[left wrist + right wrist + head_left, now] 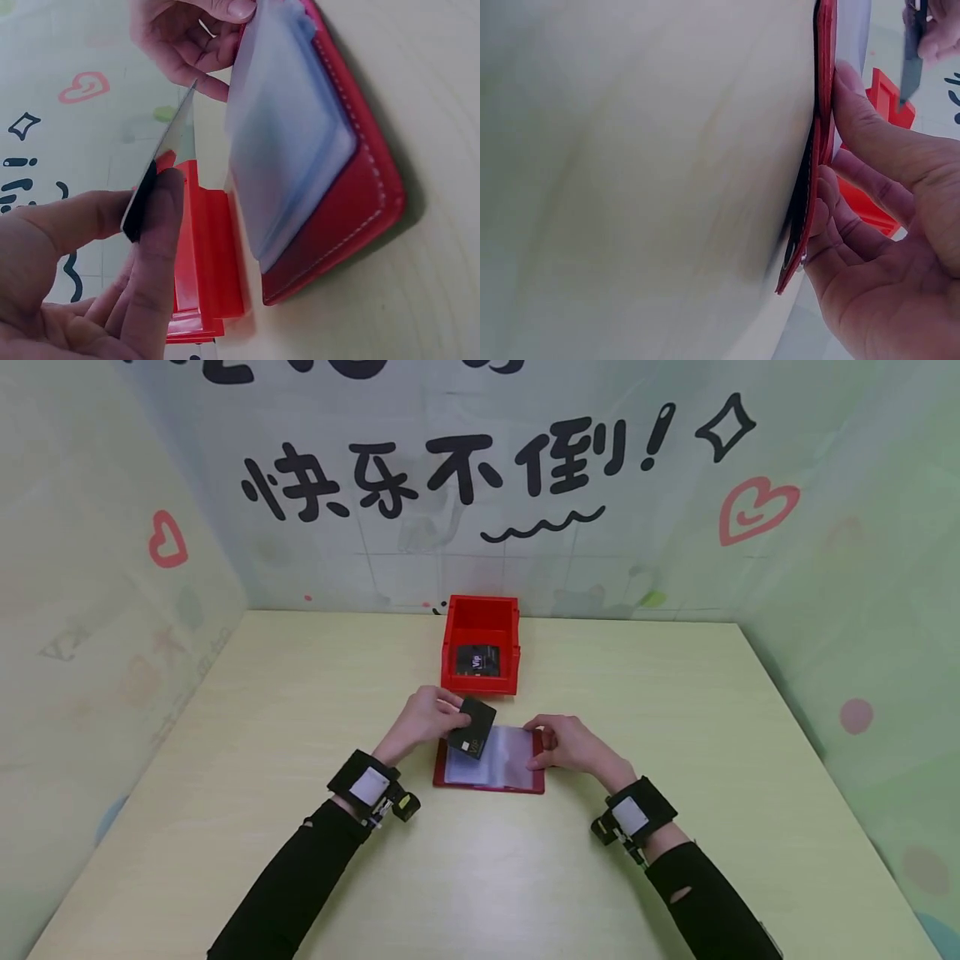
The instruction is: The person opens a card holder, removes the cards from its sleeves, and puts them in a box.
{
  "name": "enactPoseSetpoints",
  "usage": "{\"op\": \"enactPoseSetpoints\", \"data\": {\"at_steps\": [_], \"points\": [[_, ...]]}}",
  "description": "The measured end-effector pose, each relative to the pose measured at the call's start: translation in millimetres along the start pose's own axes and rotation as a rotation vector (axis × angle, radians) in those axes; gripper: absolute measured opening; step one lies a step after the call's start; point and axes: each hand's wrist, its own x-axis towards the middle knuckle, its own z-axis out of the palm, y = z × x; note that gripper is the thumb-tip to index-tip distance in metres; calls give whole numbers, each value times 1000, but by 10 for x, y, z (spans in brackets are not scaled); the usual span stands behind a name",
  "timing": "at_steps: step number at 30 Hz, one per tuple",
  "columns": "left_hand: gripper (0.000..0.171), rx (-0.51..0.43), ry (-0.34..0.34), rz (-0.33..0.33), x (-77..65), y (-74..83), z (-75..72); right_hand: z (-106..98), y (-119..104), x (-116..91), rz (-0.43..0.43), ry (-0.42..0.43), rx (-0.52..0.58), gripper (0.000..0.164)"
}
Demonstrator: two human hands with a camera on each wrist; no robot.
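My left hand (432,717) pinches a black card (475,727) between thumb and fingers, tilted above the left side of an open card holder (538,781). In the left wrist view the card (142,199) appears nearly edge-on, apart from the sleeves. The holder has a red stitched cover (367,191) and a stack of clear plastic sleeves (289,142). At the holder's right edge, my right hand (573,745) grips the cover, its thumb on the inner side. From the right wrist view, the red cover (821,142) sits between that thumb and the curled fingers.
Just behind the holder stands a red bin (480,685), with black cards (477,660) lying in it, one marked "Vip". The pale wooden table (480,877) meets a printed backdrop (480,560) at the back and at both sides.
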Motion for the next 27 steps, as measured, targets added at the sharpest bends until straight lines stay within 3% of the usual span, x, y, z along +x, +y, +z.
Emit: {"op": "enactPoseSetpoints", "data": {"at_steps": [8, 12, 18, 23, 27], "points": [[39, 17, 172, 169, 134, 133, 15, -9, -7, -2, -12, 5, -4, 56], [39, -8, 249, 224, 252, 200, 51, -13, -18, -16, -16, 3, 6, 57], [41, -73, 310, 233, 437, 292, 114, -9, -23, -14, -18, 1, 15, 57], [37, -42, 354, 242, 584, 352, 172, -3, -3, -9, -24, 6, 9, 56], [38, 10, 345, 216, 704, 399, 220, -6, 4, -22, -22, 8, 13, 56]]}}
